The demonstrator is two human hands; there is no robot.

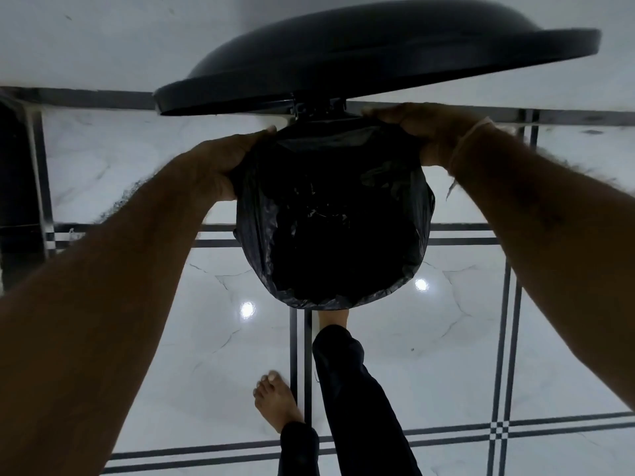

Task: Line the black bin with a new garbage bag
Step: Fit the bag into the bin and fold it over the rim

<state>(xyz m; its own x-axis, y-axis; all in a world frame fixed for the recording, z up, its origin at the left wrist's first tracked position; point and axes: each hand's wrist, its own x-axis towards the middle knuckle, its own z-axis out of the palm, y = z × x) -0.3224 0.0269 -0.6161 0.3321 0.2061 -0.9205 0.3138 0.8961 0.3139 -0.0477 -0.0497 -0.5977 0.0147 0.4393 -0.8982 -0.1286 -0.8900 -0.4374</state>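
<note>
Two feet: one bare foot point(275, 400) stood flat on the tiles nearest the camera, while the other leg point(347, 383) reached forward, its foot going under the front of the bin; it was probably pressing a pedal, though the pedal itself was hidden.
Floor: glossy white marble-look tiles point(429, 365) with dark double border lines, bright with two ceiling-light reflections.
Bag: a black garbage bag point(330, 228) sat inside the black bin point(347, 302), its mouth folded outward and covering the rim almost all the way round.
Left hand: the left hand point(223, 163) was clamped on the bag's edge at the rim's left rear, fingers curled together over the plastic.
Right hand: the right hand point(422, 127) gripped the bag's edge at the rim's right rear, fingers closed on the film; a pale thread circled the wrist.
Step in hand: judged to be seating the last stretch of cuff near the hinge.
How to do it well: pull both sides down evenly, keep the film clear of the hinge point(318, 106), and leave slack inside so the bag does not tear.
Lid: the domed black lid point(378, 60) stood raised behind the hands.
Room: a white wall lay beyond, with a dark object point(17, 187) at far left, unidentifiable.
</note>
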